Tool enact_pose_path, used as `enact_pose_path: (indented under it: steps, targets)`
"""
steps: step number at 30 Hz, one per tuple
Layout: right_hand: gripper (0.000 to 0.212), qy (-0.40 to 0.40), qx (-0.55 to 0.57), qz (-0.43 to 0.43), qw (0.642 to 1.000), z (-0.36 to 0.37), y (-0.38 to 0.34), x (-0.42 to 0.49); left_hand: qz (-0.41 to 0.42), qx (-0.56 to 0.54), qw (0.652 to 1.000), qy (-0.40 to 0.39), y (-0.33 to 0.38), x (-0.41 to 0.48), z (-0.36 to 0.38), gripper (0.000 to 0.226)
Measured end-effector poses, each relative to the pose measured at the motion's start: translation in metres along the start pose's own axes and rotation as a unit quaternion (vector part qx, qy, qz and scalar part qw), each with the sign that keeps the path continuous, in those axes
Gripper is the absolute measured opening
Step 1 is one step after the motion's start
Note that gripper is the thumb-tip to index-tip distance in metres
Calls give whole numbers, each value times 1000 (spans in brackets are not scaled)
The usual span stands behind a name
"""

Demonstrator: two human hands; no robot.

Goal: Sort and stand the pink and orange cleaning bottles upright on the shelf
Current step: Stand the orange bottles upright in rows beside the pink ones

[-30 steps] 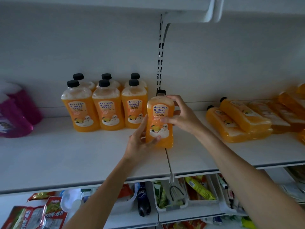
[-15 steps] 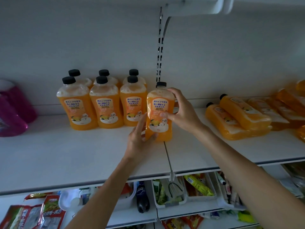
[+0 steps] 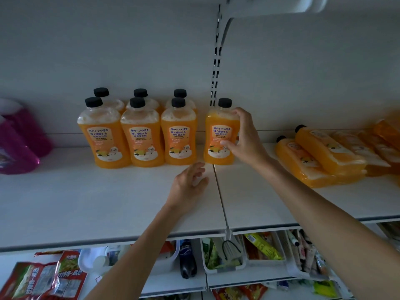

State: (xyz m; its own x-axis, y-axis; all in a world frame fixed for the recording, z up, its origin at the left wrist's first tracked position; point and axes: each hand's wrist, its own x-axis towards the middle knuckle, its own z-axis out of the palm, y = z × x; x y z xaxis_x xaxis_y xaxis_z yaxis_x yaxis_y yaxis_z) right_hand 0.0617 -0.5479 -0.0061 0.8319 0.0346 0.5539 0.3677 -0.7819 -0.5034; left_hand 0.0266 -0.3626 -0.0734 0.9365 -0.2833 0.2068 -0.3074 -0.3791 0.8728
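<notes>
I see right grip [image 3: 244,139] curled round orange cleaner bottle [image 3: 217,135]: thumb on label, fingers at shoulder. Bottle upright, base on shelf [image 3: 86,202], at 9 o'clock of grip. Left grip [image 3: 188,185] spread, holding nothing, at 7 o'clock of bottle, apart from it. Six upright orange bottles [image 3: 140,137] near, at bottle's 9 o'clock. Label reads "床のドアや窓を強く掃除する"; smaller print unreadable. Lying orange bottles [image 3: 320,156] at 3 o'clock; pink bottles [image 3: 17,146] far at 9.

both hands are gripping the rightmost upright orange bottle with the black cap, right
No: only the right hand grips that upright orange plastic bottle with the black cap. The left hand is off it, open over the white shelf, as the head view shows.
</notes>
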Motion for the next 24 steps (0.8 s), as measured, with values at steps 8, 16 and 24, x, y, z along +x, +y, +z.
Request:
enact_pose_path:
  steps: [8,16,24]
  targets:
    - [77,-1,38,9,999,20,5,23,-5,18,1000,-1,2,-1,-2,27]
    - [76,22,-94,30,995,29,1,37,-7,59,998,10,1,1,-1,25]
    - [79,-31,-114,54,992,18,-6,38,-22,94,995,19,5,1,1,23]
